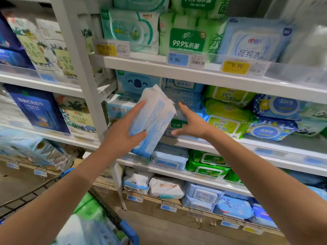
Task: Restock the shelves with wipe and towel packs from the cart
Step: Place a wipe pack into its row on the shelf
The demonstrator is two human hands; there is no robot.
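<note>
Left hand raised, thumb and fingers curled round the wipe pack; right hand just beside it, fingers straight and spread, holding nothing; cart below holds green and blue packs; wipe pack pale blue and white, tilted, crimped end up, in front of the middle shelf.
</note>
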